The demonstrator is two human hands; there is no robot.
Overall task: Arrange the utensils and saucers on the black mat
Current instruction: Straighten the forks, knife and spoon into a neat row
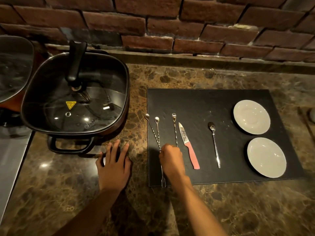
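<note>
A black mat (201,103) lies on the brown marble counter. Two white saucers sit at its right, one far (251,116) and one near (266,157). A plain spoon (215,143) lies in the middle, with a pink-handled knife (189,145) to its left. Three twisted-handle bar spoons (157,132) fan out at the mat's left edge; one ends in a small fork (163,183) at the front edge. My right hand (171,159) is closed over the handles of these twisted spoons. My left hand (114,163) rests flat on the counter with its fingers spread, holding nothing.
A square electric pan with a glass lid (75,97) stands on the counter left of the mat, its front handle (70,145) close to my left hand. A brick wall (170,23) runs along the back. Another glass lid (12,68) shows at the far left.
</note>
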